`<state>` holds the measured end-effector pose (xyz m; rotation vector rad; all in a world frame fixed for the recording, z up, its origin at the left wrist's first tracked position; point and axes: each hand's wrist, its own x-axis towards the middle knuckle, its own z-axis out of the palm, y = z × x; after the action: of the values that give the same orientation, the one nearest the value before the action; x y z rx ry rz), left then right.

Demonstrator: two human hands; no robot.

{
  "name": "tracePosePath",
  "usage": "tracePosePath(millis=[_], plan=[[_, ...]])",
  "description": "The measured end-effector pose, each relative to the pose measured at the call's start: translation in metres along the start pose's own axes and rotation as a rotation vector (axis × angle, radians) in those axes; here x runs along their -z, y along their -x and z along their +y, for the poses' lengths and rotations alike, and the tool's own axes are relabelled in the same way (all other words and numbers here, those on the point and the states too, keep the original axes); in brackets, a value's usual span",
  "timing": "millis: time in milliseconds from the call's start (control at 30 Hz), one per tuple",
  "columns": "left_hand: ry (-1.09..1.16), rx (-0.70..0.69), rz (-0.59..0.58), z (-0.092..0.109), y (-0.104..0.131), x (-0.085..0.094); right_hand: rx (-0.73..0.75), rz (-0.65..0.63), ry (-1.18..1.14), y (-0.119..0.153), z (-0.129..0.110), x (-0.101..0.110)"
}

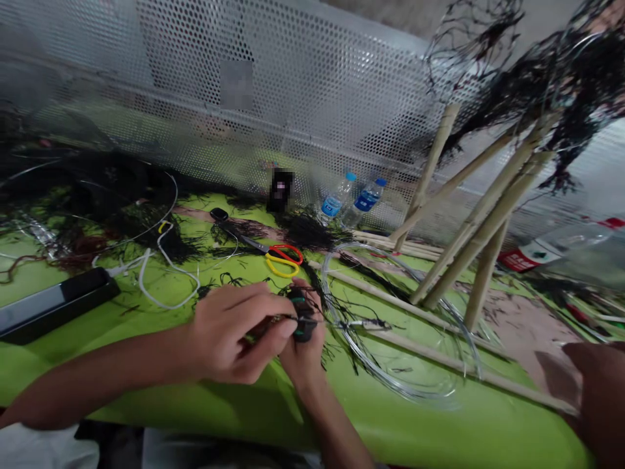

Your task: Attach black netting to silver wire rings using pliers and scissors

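Note:
My left hand [247, 332] is closed in a pinch on a thin dark strand in front of my right hand [305, 352]. My right hand wraps around a black tool with teal parts [303, 316]; its working end is hidden, so I cannot tell its exact kind. From between the hands a thin strand runs right to a short silvery wrapped piece [364, 324]. That piece lies across a coil of clear wire [385, 378] on the green tabletop [390, 423]. Scissors with red and yellow handles [283, 260] lie just beyond my hands.
A power bank with a white cable [58, 303] lies left. Water bottles [336, 202] stand at the perforated metal panel [303, 78]. Bamboo sticks [488, 228] lean at right near a red-labelled bottle [541, 251]. Another person's hand [598, 378] reaches in at right.

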<state>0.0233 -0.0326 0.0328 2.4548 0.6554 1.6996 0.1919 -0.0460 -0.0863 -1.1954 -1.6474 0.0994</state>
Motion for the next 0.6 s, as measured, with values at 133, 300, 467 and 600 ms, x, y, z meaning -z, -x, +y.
tracePosePath(millis=[133, 300, 467, 600], plan=[[0.075, 0.047, 0.061, -0.007, -0.007, 0.006, -0.009, 0.019, -0.066, 0.001, 0.001, 0.003], [0.128, 0.056, 0.015, -0.013, -0.015, 0.010, 0.051, 0.010, -0.159, 0.005, 0.000, 0.008], [0.050, 0.080, -0.060, -0.016, -0.014, 0.010, 0.092, 0.089, -0.305, 0.002, -0.010, 0.009], [-0.050, 0.059, -0.003, -0.026, -0.018, 0.013, -0.014, 0.149, -0.396, 0.008, -0.026, 0.033]])
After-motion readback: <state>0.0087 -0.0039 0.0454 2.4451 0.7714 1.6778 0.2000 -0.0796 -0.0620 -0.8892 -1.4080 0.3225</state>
